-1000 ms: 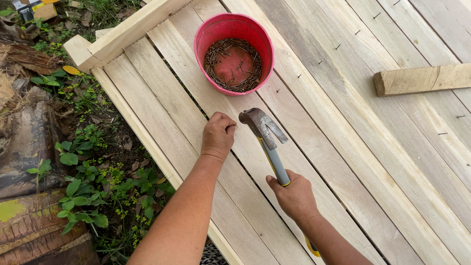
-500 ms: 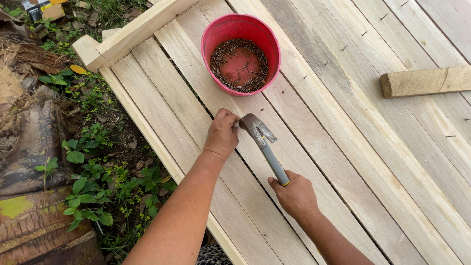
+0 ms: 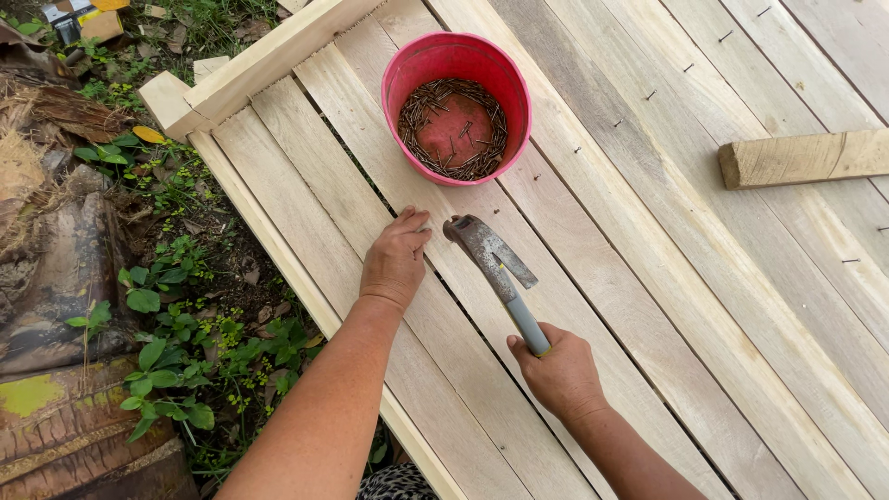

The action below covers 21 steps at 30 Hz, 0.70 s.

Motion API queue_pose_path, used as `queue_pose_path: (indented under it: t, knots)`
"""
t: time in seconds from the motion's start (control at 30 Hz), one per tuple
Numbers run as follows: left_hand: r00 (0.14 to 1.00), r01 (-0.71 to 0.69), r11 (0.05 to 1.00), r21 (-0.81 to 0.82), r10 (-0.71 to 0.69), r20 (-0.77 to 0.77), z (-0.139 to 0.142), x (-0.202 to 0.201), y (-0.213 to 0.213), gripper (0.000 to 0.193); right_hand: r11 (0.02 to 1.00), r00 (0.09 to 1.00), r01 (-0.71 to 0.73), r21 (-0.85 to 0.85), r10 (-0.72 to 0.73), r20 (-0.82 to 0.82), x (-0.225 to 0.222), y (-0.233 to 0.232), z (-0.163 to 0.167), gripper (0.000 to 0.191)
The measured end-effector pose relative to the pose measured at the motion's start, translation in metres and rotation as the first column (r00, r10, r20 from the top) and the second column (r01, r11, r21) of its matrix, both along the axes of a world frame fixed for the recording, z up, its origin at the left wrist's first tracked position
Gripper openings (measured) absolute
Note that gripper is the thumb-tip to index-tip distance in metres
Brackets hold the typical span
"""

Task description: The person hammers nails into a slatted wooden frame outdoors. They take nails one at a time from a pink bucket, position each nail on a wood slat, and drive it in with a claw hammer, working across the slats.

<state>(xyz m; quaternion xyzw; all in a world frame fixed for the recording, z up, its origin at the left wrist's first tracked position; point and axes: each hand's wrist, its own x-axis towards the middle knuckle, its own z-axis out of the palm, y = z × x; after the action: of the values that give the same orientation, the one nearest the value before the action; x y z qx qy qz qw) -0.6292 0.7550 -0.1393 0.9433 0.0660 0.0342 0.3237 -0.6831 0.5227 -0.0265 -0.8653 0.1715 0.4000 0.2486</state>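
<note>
The right hand (image 3: 558, 373) is wrapped around the lower end of a hammer (image 3: 496, 270), gripping its grey handle, so that the shaft runs up and to the left from the fist. The metal head of the hammer, with its claw pointing back to the right, sits just beside the fingertips of the left hand (image 3: 395, 260). That left hand rests knuckles-up on the pale wooden planks (image 3: 639, 278), its fingers drawn together and pressed down at one spot on a plank; whether they pinch a nail there is too small to tell. The hammer head is close to those fingers, and it is not clear if it touches the wood. Just beyond both hands, further up the planks, stands a round red bowl (image 3: 457, 106) with a heap of dark nails (image 3: 452, 128) lying in a ring inside it. A short loose block of wood (image 3: 804, 157) lies well apart to the right. Green weeds (image 3: 176, 343) grow on the ground beside the left edge of the planks.
</note>
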Motion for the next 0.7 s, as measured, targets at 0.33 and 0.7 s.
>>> queue_pose_path:
  t: [0.33, 0.7]
  knots:
    - [1.0, 0.016, 0.997, 0.075, -0.015, -0.017, -0.005, 0.003, -0.001, 0.016, 0.994, 0.997, 0.075, 0.074, -0.073, -0.025, -0.003, -0.006, -0.004, 0.044]
    - [0.992, 0.034, 0.991, 0.13, -0.018, -0.122, -0.001, 0.005, -0.003, 0.019, 0.997, 0.998, -0.063, -0.048, 0.061, -0.035, 0.004, -0.008, -0.007, 0.044]
